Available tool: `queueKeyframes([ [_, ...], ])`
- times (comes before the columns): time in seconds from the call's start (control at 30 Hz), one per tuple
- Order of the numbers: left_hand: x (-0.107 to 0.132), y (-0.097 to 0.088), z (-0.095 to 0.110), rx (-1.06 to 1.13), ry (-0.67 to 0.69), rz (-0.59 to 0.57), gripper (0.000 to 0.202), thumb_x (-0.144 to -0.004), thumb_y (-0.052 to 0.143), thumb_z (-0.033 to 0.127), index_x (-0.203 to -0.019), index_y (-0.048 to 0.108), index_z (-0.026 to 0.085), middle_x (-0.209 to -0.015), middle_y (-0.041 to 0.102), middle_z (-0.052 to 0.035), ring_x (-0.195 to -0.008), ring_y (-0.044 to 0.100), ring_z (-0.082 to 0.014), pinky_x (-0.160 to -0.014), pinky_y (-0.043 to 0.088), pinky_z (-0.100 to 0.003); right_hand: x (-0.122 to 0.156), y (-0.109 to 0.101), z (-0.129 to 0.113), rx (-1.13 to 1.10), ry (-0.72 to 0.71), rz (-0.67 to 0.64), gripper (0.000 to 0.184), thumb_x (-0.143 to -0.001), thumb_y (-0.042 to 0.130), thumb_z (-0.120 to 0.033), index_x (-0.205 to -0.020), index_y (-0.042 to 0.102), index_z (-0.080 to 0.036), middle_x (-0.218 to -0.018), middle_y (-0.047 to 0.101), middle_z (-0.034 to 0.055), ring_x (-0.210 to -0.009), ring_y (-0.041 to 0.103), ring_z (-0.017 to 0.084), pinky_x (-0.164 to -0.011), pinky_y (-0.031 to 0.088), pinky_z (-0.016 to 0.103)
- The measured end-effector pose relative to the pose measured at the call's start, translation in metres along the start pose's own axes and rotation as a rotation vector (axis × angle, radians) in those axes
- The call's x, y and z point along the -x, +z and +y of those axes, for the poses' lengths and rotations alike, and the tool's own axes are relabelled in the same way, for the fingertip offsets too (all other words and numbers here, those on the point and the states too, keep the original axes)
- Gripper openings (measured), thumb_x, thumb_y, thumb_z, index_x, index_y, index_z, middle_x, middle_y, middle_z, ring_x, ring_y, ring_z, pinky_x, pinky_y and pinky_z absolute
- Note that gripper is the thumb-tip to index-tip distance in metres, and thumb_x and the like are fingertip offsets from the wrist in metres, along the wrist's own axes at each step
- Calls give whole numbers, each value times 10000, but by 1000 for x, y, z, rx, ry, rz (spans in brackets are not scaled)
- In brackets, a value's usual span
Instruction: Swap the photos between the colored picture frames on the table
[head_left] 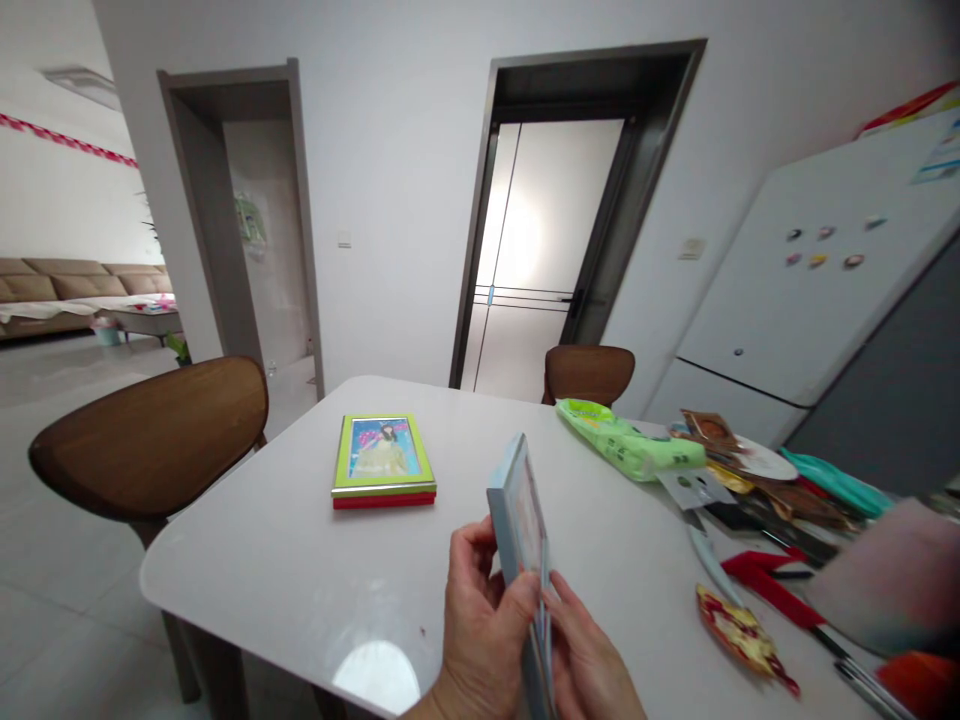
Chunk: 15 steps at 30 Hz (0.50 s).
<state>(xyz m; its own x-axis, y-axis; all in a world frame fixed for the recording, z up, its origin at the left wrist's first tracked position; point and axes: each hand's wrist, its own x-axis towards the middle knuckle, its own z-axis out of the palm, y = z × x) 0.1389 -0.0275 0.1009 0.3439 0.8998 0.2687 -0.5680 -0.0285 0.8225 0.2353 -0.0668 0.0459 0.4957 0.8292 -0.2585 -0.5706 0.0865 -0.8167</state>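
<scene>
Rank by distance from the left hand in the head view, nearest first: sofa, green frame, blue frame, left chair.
1. Blue frame: in the left hand
2. Green frame: ahead, left
3. Left chair: farther left
4. Sofa: left background

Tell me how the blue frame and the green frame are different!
The blue frame is held up, steeply tilted, by the left hand and right hand, while the green frame lies flat on something red. The blue frame's front is turned nearly edge-on, but the green frame's picture shows clearly. Both look like rectangular picture frames.
</scene>
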Motion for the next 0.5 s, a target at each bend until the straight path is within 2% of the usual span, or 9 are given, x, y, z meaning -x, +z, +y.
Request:
queueKeyframes([
  [0.07,-8,-4,-5,9,-43,-38,486,-671,593,186,-1087,343,185,-995,570,-69,-912,545,-196,-786,428,-297,-16,-15,-11,134,-41,77,737,-649,584,-343,-1282,245,-174,-843,669,28,-787,614,198,-663,487,287],
  [0.13,-17,-12,-15,-93,-121,-83,561,-653,567,129,-1144,299,178,-988,583,-65,-873,563,-176,-761,442,-277,-38,-37,-27,384,-63,175,713,-674,525,-360,-1294,239,-153,-803,678,42,-735,626,203,-629,489,290],
  [0.23,-27,-24,-39,-332,-208,-172,532,-606,531,42,-1107,388,149,-990,598,-68,-874,569,-174,-739,446,-244,-73,-72,-53,930,-184,328,654,-706,413,-389,-1266,308,-69,-844,672,83,-716,631,190,-649,477,274],
  [0.3,-29,-30,-55,-426,-224,-200,507,-583,510,9,-1066,451,148,-973,613,-64,-873,568,-182,-730,444,-245,-92,-89,-66,1098,-220,353,642,-669,432,-377,-1207,401,-27,-856,668,109,-740,626,208,-684,462,286],
  [0.4,-27,-34,-70,-567,-214,-198,434,-586,520,29,-996,529,170,-904,628,-49,-824,558,-205,-734,423,-288,-109,-100,-74,1239,-271,343,580,-613,465,-352,-1088,534,-27,-924,650,136,-847,598,240,-751,428,295],
  [0.5,-27,-37,-74,-728,-199,-181,338,-574,561,64,-889,583,185,-853,606,-46,-839,512,-244,-790,362,-346,-115,-101,-74,1384,-317,354,534,-607,455,-366,-1029,589,-68,-982,630,143,-917,566,271,-782,401,316],
])
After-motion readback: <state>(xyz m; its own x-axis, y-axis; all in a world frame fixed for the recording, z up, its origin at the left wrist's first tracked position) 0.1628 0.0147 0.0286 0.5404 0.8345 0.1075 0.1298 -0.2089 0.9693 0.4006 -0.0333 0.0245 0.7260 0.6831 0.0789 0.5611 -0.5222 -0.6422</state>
